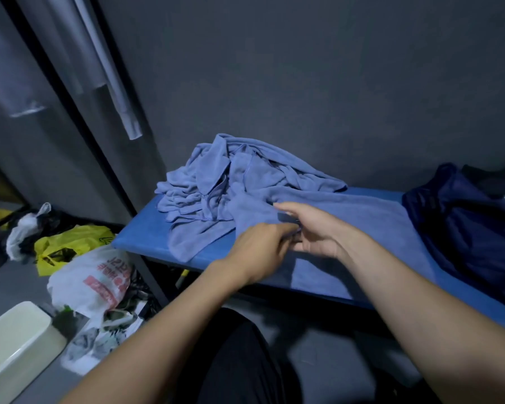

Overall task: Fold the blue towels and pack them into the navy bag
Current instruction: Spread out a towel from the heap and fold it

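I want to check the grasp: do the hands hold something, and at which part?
Both hands meet on the blue towel spread on the bench. The left hand pinches its cloth near the middle front; the right hand touches it there, its grip unclear.

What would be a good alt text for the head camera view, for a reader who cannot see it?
A person's left hand and right hand meet over a blue towel spread on a blue bench, the left pinching its fabric. A pile of crumpled blue towels lies behind, a navy bag to the right, and plastic bags on the floor.
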